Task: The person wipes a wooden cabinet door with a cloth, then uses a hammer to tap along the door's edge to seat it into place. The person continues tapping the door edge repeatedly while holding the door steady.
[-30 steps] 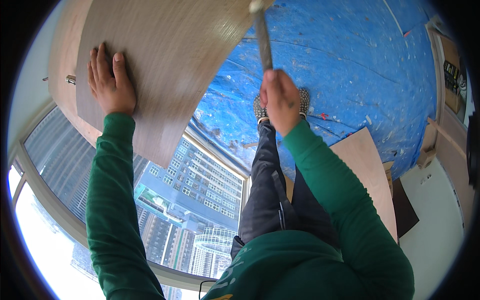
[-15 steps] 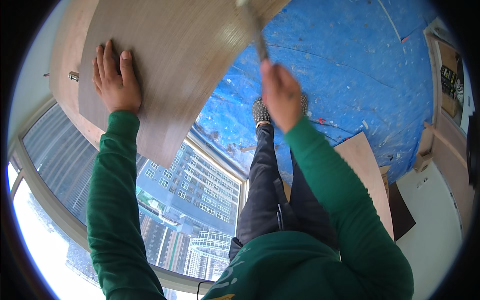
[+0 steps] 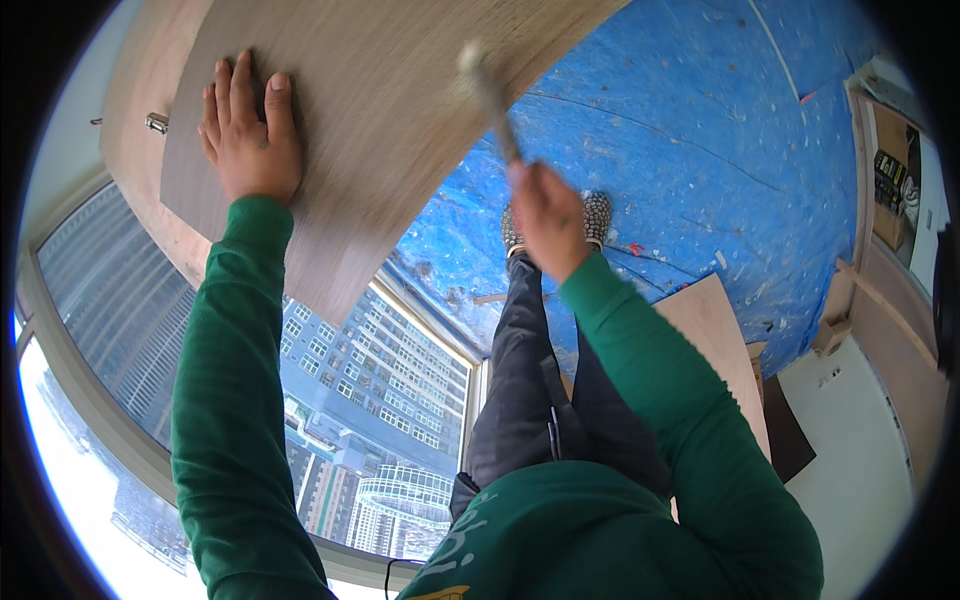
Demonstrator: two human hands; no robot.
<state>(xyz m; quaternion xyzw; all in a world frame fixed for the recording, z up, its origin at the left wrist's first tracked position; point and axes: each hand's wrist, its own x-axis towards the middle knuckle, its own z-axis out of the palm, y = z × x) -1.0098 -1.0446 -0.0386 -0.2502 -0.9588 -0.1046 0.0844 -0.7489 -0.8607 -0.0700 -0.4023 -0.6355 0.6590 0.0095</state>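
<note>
My left hand (image 3: 255,140) lies flat with fingers spread on a wood-grain board (image 3: 370,150) at the upper left. In my right hand (image 3: 550,215), the fingers are wrapped round the near end of a slim greyish tool (image 3: 492,100) with a pale, roundish tip. Motion smears the tool, so its exact kind is unclear. Its tip appears over the board near the right edge; whether it touches cannot be made out.
Beneath the board is a paler wooden panel (image 3: 135,100) with a small metal fitting (image 3: 156,123). Blue sheeting (image 3: 680,130), speckled with debris, covers the floor. A large window (image 3: 370,400) is at lower left. Another pale panel (image 3: 715,345) leans right of my legs, near an open box (image 3: 890,190).
My right hand and the tool have shifted toward me and slightly left. My left hand remains flat on the board. The whole view has shifted slightly.
</note>
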